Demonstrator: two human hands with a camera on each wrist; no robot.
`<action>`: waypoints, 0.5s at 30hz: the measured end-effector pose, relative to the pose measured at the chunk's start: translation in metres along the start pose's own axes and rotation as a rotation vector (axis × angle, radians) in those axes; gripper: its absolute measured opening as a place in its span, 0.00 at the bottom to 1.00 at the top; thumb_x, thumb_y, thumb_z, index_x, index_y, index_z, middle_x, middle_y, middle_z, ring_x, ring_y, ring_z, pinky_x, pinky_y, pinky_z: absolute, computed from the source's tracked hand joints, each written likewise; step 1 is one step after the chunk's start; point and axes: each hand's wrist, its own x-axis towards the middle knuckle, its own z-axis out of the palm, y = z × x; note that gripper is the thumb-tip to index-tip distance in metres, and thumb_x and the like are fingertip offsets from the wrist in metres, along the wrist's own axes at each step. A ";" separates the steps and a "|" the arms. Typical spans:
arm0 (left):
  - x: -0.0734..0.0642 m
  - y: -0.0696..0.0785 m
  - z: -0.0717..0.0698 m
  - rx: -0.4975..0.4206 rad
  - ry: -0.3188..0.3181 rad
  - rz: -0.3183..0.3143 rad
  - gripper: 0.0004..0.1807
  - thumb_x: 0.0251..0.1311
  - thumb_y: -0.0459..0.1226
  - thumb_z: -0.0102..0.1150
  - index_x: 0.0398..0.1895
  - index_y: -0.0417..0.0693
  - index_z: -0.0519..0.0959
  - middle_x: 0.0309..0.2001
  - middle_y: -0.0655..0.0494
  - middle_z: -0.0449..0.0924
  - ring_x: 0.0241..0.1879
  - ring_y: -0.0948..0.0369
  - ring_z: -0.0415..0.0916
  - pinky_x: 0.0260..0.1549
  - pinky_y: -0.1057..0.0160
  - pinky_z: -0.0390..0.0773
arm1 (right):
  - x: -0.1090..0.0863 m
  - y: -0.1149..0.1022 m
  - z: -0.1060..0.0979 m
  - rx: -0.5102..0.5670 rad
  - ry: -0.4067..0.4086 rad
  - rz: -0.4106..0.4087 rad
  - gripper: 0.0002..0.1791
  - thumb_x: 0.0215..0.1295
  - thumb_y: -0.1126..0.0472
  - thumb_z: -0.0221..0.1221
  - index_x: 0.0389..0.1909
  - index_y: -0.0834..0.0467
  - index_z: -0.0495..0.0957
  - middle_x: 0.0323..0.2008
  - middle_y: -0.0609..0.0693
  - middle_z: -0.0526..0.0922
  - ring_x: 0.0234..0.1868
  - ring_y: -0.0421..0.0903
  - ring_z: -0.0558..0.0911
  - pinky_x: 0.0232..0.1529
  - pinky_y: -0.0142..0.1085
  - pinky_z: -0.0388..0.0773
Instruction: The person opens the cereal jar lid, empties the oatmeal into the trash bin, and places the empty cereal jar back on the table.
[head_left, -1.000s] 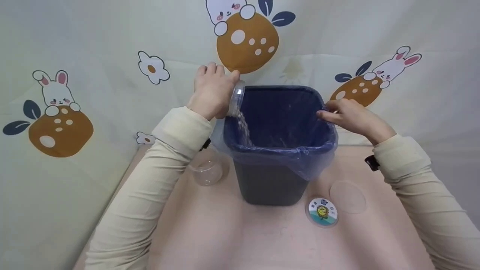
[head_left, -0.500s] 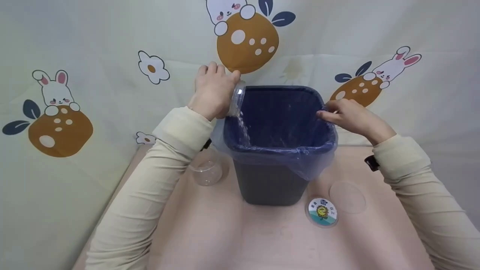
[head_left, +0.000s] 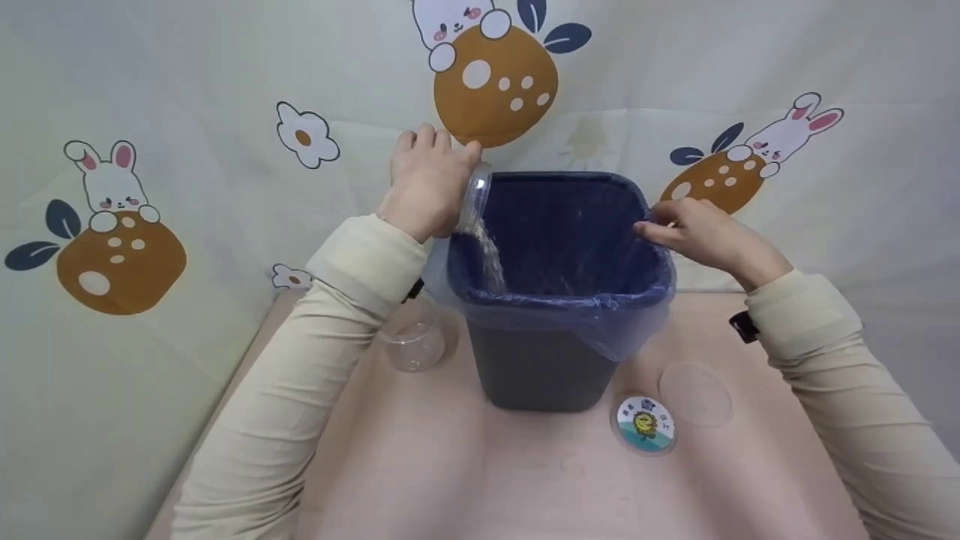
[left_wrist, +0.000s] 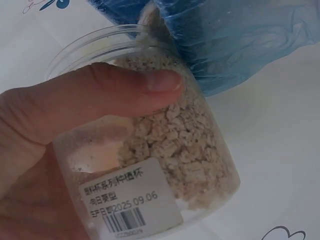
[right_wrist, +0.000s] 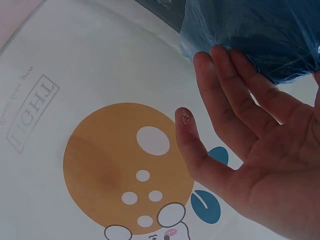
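Note:
My left hand [head_left: 429, 184] grips a clear plastic cup [left_wrist: 210, 145], tipped at the left rim of a grey trash can [head_left: 544, 367] lined with a blue bag [head_left: 570, 217]. Pale, crumbly granules [left_wrist: 172, 145] lie along one side of the cup, which bears a white barcode label [left_wrist: 132, 200]. A stream of granules [head_left: 489, 259] falls from its mouth into the can. At the right rim, my right hand [head_left: 705, 232] holds the lined edge with its thumb inside. Its other fingers [right_wrist: 222, 95] reach along the bag's outside in the right wrist view.
A clear round container [head_left: 415, 346] stands on the pink table [head_left: 555, 480], left of the can. To the can's front right lie a round lid with a sunflower picture [head_left: 645, 424] and a clear disc [head_left: 696, 395]. A printed cloth [head_left: 225, 75] hangs behind.
The stream of granules from the cup thinned half a second ago and is thicker again now. Both hands keep nearly the same place; the can and lids have not moved.

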 end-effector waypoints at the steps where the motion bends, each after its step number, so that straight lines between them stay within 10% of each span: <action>1: 0.000 0.000 0.000 0.000 0.001 0.000 0.41 0.44 0.34 0.70 0.64 0.48 0.61 0.56 0.40 0.66 0.56 0.46 0.58 0.59 0.48 0.57 | 0.000 0.000 0.000 0.001 0.002 0.002 0.18 0.71 0.55 0.53 0.42 0.69 0.80 0.34 0.60 0.84 0.35 0.54 0.82 0.39 0.51 0.76; 15: 0.001 0.002 0.000 0.007 0.002 -0.007 0.40 0.46 0.34 0.69 0.65 0.48 0.61 0.58 0.39 0.65 0.59 0.45 0.56 0.60 0.48 0.56 | 0.000 -0.002 -0.001 0.004 -0.010 0.024 0.18 0.71 0.55 0.53 0.42 0.68 0.80 0.35 0.60 0.84 0.36 0.54 0.82 0.40 0.51 0.76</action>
